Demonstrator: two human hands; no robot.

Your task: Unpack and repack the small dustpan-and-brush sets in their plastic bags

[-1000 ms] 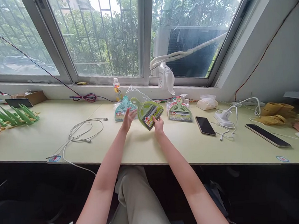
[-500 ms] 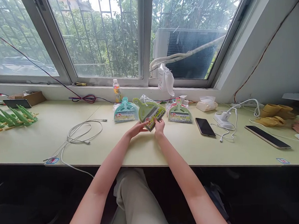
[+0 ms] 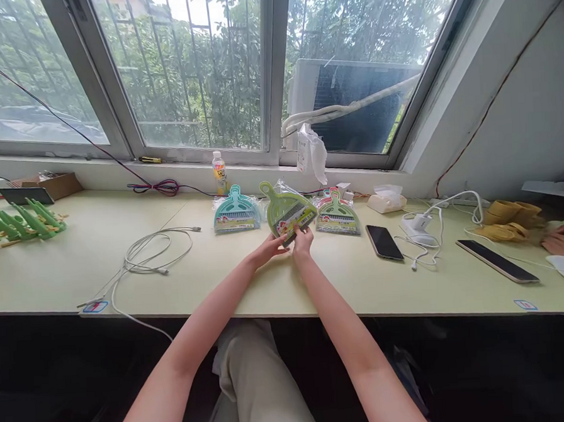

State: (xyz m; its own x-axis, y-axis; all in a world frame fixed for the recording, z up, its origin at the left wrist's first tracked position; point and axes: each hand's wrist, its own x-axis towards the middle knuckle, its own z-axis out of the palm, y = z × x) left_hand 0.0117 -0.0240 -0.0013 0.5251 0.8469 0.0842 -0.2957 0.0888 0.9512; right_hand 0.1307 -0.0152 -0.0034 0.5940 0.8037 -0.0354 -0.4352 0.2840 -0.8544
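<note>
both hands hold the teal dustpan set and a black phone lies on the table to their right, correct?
Not teal: the head view shows the left hand and right hand holding the green dustpan set; a black phone does lie on the table to their right.

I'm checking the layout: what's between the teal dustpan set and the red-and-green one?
In the head view, the green dustpan set, tilted in the left hand and right hand, shows between the teal set and the red-and-green set.
</note>
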